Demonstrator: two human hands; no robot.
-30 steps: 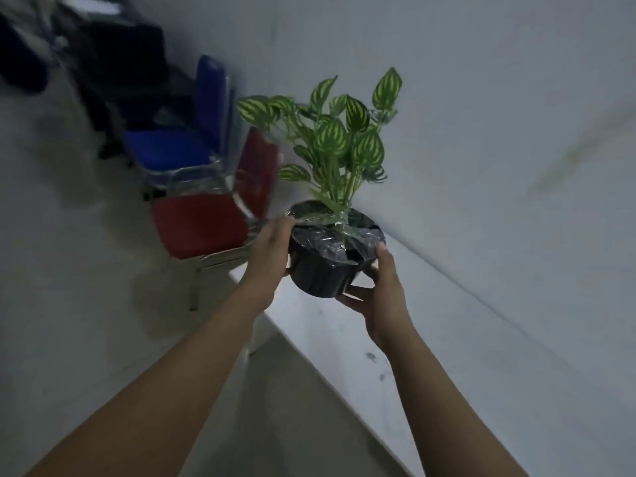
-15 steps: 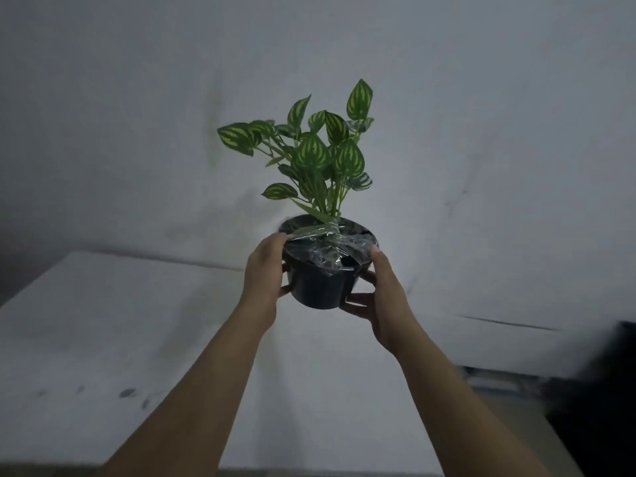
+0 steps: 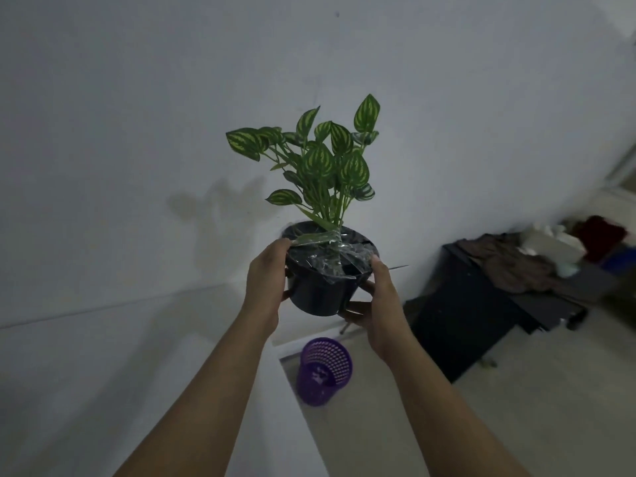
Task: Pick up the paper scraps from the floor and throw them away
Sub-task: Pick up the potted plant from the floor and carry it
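Head view: left hand (image 3: 265,280) and right hand (image 3: 378,297) clasping potted plant (image 3: 323,287). Set down level; then reach purple basket (image 3: 325,370).

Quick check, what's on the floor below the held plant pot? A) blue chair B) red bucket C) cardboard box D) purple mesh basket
D: a purple mesh basket stands on the floor just below the black plant pot, which the left hand and right hand grip from either side.
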